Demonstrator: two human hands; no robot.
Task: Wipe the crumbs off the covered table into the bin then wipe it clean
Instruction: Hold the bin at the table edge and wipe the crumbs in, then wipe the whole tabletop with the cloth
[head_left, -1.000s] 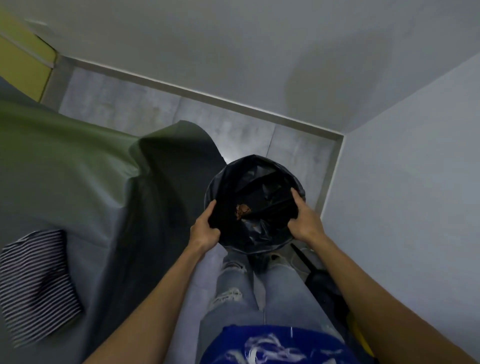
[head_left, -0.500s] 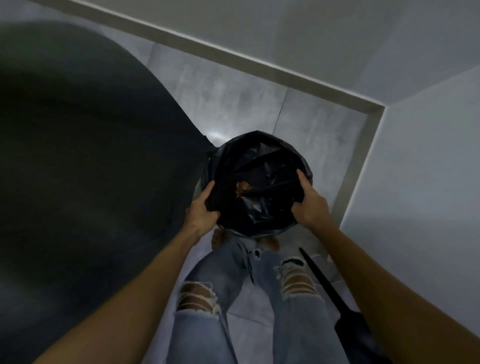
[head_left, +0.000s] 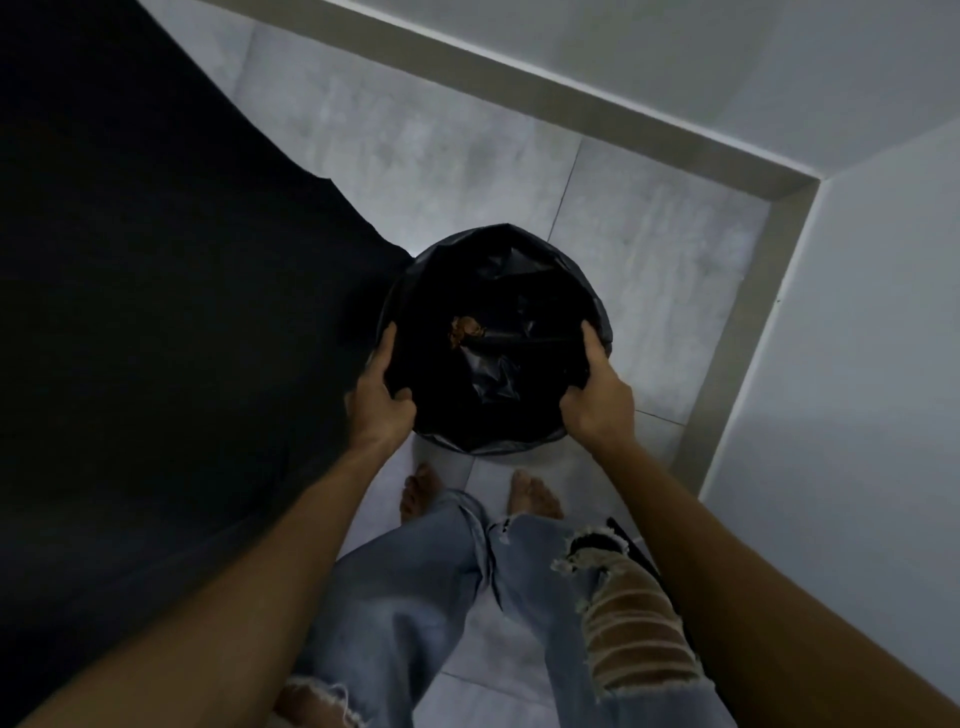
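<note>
Both hands grip the bin (head_left: 498, 291) by its rim: the left hand (head_left: 382, 400) on the left side, the right hand (head_left: 597, 397) on the right side. It has a black liner, and brown crumbs (head_left: 464, 331) lie inside. It is above the grey floor (head_left: 441, 150), beside the dark table cover (head_left: 156, 312), before the person's bare feet.

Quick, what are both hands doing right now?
Left hand: closed on the rim of the bin, on its left side.
Right hand: closed on the bin's rim, on its right side.
</note>
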